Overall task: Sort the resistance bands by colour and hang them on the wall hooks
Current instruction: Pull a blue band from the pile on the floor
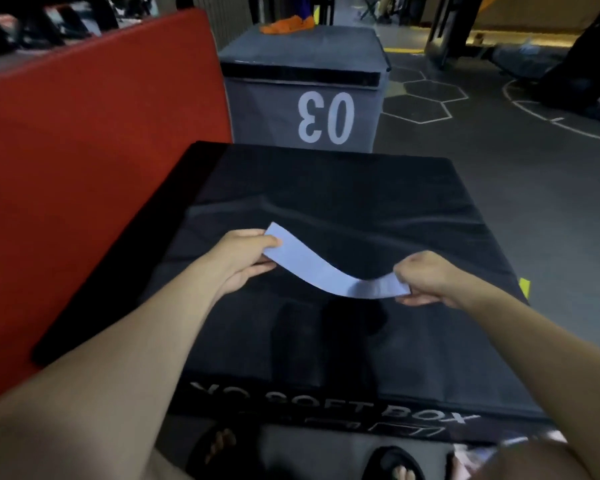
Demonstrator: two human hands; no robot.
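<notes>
Blue band (pixel 329 268) between left hand (pixel 246 258) and right hand (pixel 426 278), seemingly pinched.

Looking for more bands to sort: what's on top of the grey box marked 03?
An orange heap, possibly bands, lies at the far edge of the grey box; blur hides what it is. Nothing else shows on top.
</notes>
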